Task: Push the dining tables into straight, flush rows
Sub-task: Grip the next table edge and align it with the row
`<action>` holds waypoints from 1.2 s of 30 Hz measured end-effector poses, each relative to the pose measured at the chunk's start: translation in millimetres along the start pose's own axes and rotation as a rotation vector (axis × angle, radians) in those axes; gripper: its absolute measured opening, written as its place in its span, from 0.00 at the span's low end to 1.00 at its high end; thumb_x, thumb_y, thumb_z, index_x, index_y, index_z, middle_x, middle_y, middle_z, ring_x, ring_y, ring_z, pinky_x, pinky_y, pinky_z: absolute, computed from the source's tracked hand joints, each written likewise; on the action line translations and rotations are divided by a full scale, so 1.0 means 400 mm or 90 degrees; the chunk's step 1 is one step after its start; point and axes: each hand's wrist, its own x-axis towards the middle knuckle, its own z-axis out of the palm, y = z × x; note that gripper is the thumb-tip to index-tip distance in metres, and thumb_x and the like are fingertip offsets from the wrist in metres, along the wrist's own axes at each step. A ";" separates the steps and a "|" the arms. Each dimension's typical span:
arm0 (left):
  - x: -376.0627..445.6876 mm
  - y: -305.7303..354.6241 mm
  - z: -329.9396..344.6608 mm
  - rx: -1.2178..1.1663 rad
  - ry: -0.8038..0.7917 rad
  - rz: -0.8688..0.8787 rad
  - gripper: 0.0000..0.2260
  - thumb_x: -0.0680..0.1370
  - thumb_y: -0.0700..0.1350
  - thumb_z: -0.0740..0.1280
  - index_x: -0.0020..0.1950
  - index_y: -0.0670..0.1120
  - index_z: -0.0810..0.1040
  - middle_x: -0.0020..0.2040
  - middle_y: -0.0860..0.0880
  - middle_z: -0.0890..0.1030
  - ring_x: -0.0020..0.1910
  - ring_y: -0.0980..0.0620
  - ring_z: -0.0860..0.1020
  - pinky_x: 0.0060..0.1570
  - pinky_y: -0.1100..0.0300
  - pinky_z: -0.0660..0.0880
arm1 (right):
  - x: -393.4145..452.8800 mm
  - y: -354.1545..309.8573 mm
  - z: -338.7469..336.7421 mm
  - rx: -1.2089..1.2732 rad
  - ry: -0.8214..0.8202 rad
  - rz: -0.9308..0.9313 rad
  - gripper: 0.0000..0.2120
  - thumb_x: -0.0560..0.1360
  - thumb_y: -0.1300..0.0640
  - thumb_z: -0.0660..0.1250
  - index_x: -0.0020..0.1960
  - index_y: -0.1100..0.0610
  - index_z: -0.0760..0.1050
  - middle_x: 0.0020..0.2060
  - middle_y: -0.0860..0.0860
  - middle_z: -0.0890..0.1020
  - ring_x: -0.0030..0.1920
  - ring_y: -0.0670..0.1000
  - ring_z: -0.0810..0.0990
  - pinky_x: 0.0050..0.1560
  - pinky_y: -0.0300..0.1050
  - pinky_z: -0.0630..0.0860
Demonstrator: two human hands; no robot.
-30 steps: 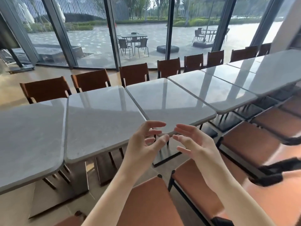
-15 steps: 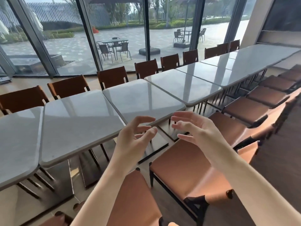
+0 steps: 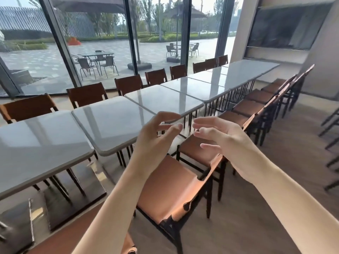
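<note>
Room: glass-walled dining hall, staggered grey worktop row [image 3: 113, 123] running far right.
Hands: left hand [image 3: 156, 142] and right hand [image 3: 225, 142] hovering spread, gripping nothing.
Handling: likely heavy, slick; pushing near edge.

Left hand [image 3: 154, 138] and right hand [image 3: 225, 142] raised, fingers loosely spread, empty.
</note>
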 end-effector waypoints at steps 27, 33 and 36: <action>0.373 -0.279 0.029 0.039 0.071 -0.146 0.05 0.80 0.47 0.68 0.52 0.53 0.83 0.47 0.57 0.87 0.48 0.66 0.82 0.43 0.79 0.69 | 0.551 0.133 0.018 -0.064 -0.240 0.036 0.09 0.80 0.57 0.67 0.56 0.48 0.83 0.52 0.43 0.86 0.57 0.42 0.83 0.63 0.51 0.79; 0.452 -0.359 0.010 0.058 0.089 -0.198 0.04 0.80 0.49 0.69 0.52 0.56 0.83 0.47 0.58 0.86 0.50 0.67 0.81 0.45 0.75 0.71 | 0.676 0.179 0.042 -0.064 -0.284 0.045 0.09 0.80 0.57 0.67 0.56 0.48 0.84 0.53 0.43 0.86 0.58 0.43 0.82 0.63 0.52 0.78; 0.468 -0.394 0.000 0.066 0.096 -0.223 0.04 0.80 0.50 0.69 0.52 0.56 0.83 0.46 0.60 0.85 0.48 0.69 0.80 0.42 0.79 0.70 | 0.735 0.201 0.058 -0.061 -0.280 0.058 0.09 0.80 0.57 0.67 0.57 0.49 0.83 0.53 0.43 0.86 0.58 0.43 0.83 0.64 0.53 0.79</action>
